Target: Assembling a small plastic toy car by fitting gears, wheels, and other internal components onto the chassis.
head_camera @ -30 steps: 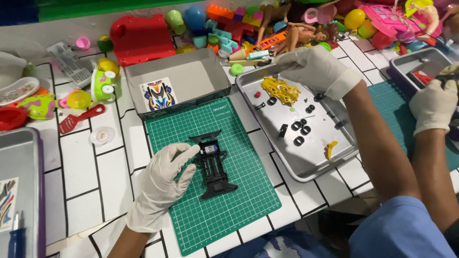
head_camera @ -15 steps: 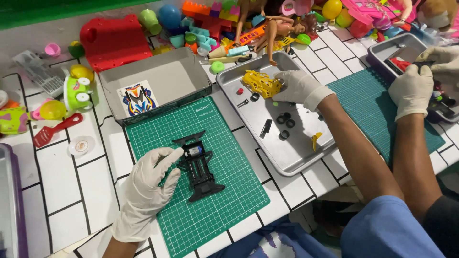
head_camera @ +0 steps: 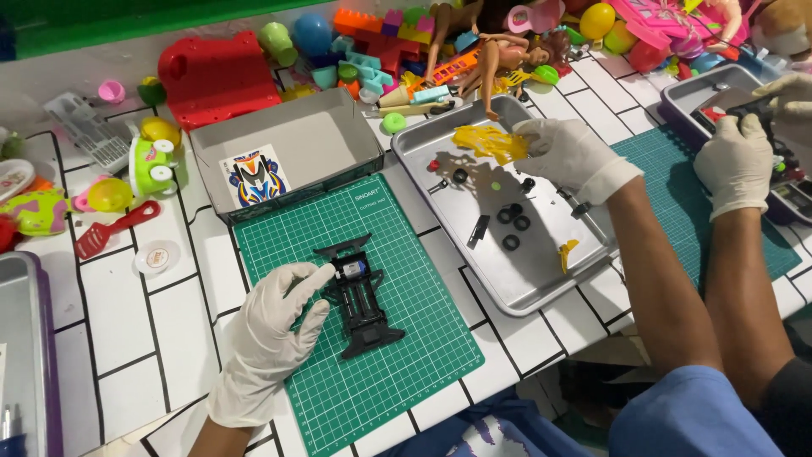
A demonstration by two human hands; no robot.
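A black toy car chassis lies on a green cutting mat. My left hand, in a white glove, holds the chassis by its left side with finger and thumb. My right hand, also gloved, reaches into a metal tray and grips the edge of a yellow car body shell. The shell is raised slightly and casts a shadow on the tray. Small black wheels and a yellow clip lie loose in the tray.
A grey cardboard box with a sticker sheet stands behind the mat. Plastic toys and dolls are piled along the back. At the right, another person's gloved hands work over a second tray. Another tray sits at the left edge.
My right hand has moved from the tray's far edge to the yellow shell and taken hold of it. My left hand stays on the chassis.
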